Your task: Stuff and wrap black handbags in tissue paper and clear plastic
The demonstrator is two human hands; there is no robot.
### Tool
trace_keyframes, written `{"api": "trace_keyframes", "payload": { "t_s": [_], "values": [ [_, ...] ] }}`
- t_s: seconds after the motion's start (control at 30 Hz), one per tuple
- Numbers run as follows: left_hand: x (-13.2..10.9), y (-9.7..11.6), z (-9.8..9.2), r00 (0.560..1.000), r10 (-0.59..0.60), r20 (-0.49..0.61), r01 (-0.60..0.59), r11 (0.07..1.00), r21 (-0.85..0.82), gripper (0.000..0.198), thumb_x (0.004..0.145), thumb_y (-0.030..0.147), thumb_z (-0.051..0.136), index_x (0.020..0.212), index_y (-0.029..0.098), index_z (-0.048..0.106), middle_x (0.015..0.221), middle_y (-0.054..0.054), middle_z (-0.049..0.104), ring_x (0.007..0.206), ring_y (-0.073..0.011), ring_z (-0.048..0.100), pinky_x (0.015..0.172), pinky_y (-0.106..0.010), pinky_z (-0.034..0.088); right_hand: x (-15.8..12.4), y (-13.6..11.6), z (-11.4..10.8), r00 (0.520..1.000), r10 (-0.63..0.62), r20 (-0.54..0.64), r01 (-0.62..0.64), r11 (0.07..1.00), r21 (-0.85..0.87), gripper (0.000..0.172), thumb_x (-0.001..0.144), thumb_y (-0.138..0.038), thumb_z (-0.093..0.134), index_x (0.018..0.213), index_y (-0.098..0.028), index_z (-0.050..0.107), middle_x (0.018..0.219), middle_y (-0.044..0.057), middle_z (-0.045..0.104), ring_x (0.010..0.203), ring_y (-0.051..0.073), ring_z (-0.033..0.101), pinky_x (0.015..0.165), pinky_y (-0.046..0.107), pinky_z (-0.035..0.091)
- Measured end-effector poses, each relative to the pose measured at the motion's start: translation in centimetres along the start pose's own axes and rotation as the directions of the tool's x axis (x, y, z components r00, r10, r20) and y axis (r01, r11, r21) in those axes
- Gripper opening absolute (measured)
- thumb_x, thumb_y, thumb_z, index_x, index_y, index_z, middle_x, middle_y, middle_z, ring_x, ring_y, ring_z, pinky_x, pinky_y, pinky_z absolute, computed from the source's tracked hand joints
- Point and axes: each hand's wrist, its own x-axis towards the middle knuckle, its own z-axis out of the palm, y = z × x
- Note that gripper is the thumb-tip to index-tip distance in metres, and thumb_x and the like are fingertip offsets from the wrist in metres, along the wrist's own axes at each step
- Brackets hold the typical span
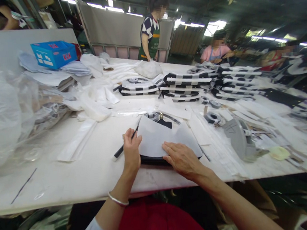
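A flat black handbag lies before me near the table's front edge, mostly covered by a pale sheet. A gold-coloured clasp on a black tab shows beyond the sheet's far edge. My left hand grips the bag's left side, thumb toward the sheet, fingers bent at the edge. Beside it a dark strap end sticks out to the left. Stretched over the sheet's right part, my right hand rests with its fingers extended. Behind the bag lies a wrapped coil.
Stacks of black items with white wrapping stand farther back. Clear plastic and a blue box occupy the left. At right are a grey tape dispenser, wrapped coils and white strips. A person stands across the table.
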Motion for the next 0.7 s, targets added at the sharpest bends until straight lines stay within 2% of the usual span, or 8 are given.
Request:
{"api": "trace_keyframes", "payload": {
  "t_s": [0.07,0.13,0.2,0.23,0.27,0.43,0.57,0.7],
  "values": [
    [-1.2,1.0,0.2,0.924,0.364,0.12,-0.383,0.878,0.286,0.055,0.083,0.02,0.067,0.134,0.023,0.047,0.149,-0.01,0.044,0.14,-0.0264,0.039,0.114,-0.042,0.035,-0.3,-0.4,-0.1,1.0,0.011,-0.006,-0.011,1.0,-0.002,0.042,0.097,-0.036,0.055,0.132,-0.014,0.056,0.134,0.017,0.061,0.12,0.029,0.06,0.098,0.047,0.05],
    [-2.6,2.4,0.7,0.675,0.617,0.405,-0.733,0.499,0.462,0.048,0.087,0.017,0.06,0.133,0.024,0.049,0.147,-0.009,0.048,0.144,-0.0279,0.033,0.119,-0.052,0.025,-0.6,-0.7,-0.1,1.0,0.019,-0.011,-0.019,1.0,-0.004,0.049,0.094,-0.04,0.06,0.133,-0.012,0.054,0.135,0.019,0.059,0.12,0.031,0.059,0.099,0.048,0.049],
    [-3.9,3.4,1.4,0.413,0.622,0.666,-0.891,0.125,0.436,0.038,0.09,0.012,0.054,0.126,0.025,0.056,0.139,-0.007,0.057,0.143,-0.0273,0.035,0.12,-0.057,0.017,-0.8,-0.8,-0.1,1.0,0.02,-0.016,-0.02,1.0,0.003,0.051,0.091,-0.041,0.064,0.131,-0.011,0.055,0.135,0.019,0.059,0.12,0.032,0.058,0.099,0.049,0.049],
    [-4.3,3.6,1.9,0.337,0.566,0.752,-0.915,0.01,0.402,0.035,0.091,0.01,0.051,0.123,0.024,0.058,0.134,-0.006,0.061,0.141,-0.0263,0.039,0.12,-0.057,0.016,-0.9,-0.8,0.0,1.0,0.019,-0.022,-0.019,1.0,0.009,0.05,0.09,-0.04,0.065,0.129,-0.011,0.056,0.134,0.019,0.06,0.12,0.032,0.058,0.099,0.048,0.048],
    [-4.6,3.6,2.3,0.31,0.492,0.813,-0.921,-0.056,0.385,0.032,0.092,0.01,0.049,0.12,0.023,0.06,0.13,-0.007,0.063,0.136,-0.0252,0.045,0.12,-0.056,0.019,-1.0,-0.7,0.1,0.999,0.021,-0.03,-0.02,1.0,0.016,0.049,0.089,-0.04,0.066,0.128,-0.012,0.056,0.133,0.018,0.061,0.12,0.031,0.058,0.099,0.048,0.048],
    [-3.4,0.9,2.6,0.51,-0.006,0.86,-0.85,-0.154,0.503,0.016,0.093,0.015,0.051,0.089,0.016,0.066,0.087,-0.008,0.071,0.086,-0.024,0.067,0.081,-0.041,0.052,-1.5,-0.7,1.0,0.996,0.057,-0.062,-0.055,0.998,0.027,0.06,0.085,-0.039,0.071,0.135,-0.011,0.051,0.135,0.019,0.06,0.121,0.031,0.058,0.102,0.047,0.046],
    [-2.5,-0.9,1.2,0.469,-0.039,0.883,-0.876,-0.147,0.459,0.015,0.095,0.021,0.052,0.089,0.019,0.066,0.084,-0.005,0.068,0.084,-0.0245,0.062,0.075,-0.039,0.049,-2.4,-0.9,2.4,0.993,0.084,-0.089,-0.079,0.995,0.053,0.064,0.082,-0.034,0.073,0.138,-0.011,0.049,0.138,0.019,0.057,0.125,0.029,0.055,0.106,0.046,0.044],
    [-2.5,-2.0,-0.4,0.436,0.066,0.898,-0.899,-0.019,0.438,0.015,0.096,0.024,0.053,0.106,0.022,0.064,0.099,-0.004,0.069,0.089,-0.0206,0.06,0.08,-0.037,0.047,-3.2,-0.8,4.0,0.981,0.111,-0.161,-0.096,0.991,0.093,0.066,0.083,-0.031,0.071,0.141,-0.012,0.046,0.139,0.018,0.056,0.128,0.029,0.053,0.109,0.046,0.041]
  ]
}}
